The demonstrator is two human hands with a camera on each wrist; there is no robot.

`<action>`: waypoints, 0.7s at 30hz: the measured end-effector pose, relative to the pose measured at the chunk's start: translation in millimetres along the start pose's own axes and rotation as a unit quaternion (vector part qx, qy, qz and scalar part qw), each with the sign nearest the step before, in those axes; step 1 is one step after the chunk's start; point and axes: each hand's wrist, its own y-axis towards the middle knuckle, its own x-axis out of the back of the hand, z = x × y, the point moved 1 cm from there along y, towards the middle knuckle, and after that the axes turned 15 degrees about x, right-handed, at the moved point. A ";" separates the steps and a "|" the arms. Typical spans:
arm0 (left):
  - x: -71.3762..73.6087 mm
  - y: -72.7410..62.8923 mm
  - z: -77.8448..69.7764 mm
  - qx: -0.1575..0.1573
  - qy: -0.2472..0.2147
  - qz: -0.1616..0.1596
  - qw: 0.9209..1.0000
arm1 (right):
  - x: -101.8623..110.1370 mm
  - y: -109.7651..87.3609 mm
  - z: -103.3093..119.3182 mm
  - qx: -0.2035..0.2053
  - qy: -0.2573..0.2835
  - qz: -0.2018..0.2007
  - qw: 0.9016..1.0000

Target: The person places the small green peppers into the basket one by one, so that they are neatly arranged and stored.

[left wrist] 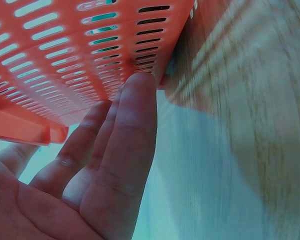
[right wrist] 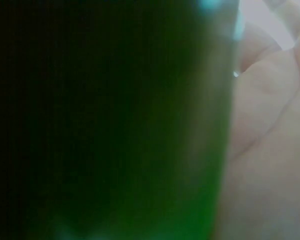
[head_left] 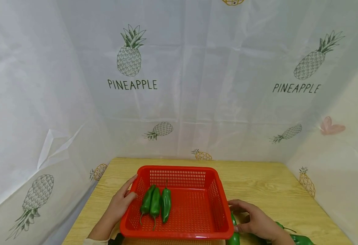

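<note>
A red plastic basket (head_left: 191, 236) with slotted walls has three green peppers (head_left: 166, 206) lying in its left part. My left hand (head_left: 120, 201) grips the left rim, thumb over the edge; the left wrist view shows its fingers (left wrist: 125, 135) along the outside of the slotted wall. At the right rim is my right hand (head_left: 253, 217), fingers curved, fingertips and thumb against the edge. Between that hand and the basket wall a green pepper (head_left: 234, 238) is partly visible. A blurred green surface (right wrist: 115, 120) fills most of the right wrist view and hides the right fingertips.
More green peppers (head_left: 301, 240) lie on the wooden table (head_left: 255, 177) at the right, partly under my right forearm. A white pineapple-printed sheet (head_left: 197, 102) stands behind the table and along both sides. Something dark (head_left: 116, 240) sits by the basket's front left corner.
</note>
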 end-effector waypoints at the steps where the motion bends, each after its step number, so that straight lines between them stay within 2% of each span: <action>1: 0.0 0.1 0.1 0.000 0.000 -0.001 1.000 | 0.3 0.1 0.1 0.004 0.006 0.002 1.000; 6: -0.3 -0.5 -1.0 0.000 -0.002 -0.002 1.000 | 1.1 -0.7 -0.8 0.030 0.033 0.017 0.999; 10: -0.5 -0.7 -1.1 -0.001 -0.003 -0.002 1.000 | 1.3 -1.8 -2.0 0.035 0.039 0.023 0.998; 16: -0.3 0.5 0.2 0.000 -0.004 -0.001 1.000 | 1.7 -3.0 -2.1 0.017 0.021 0.024 0.999; 21: -1.0 -0.8 -1.3 -0.001 -0.003 -0.002 1.000 | 2.0 -1.6 -2.1 -0.016 0.004 0.016 1.000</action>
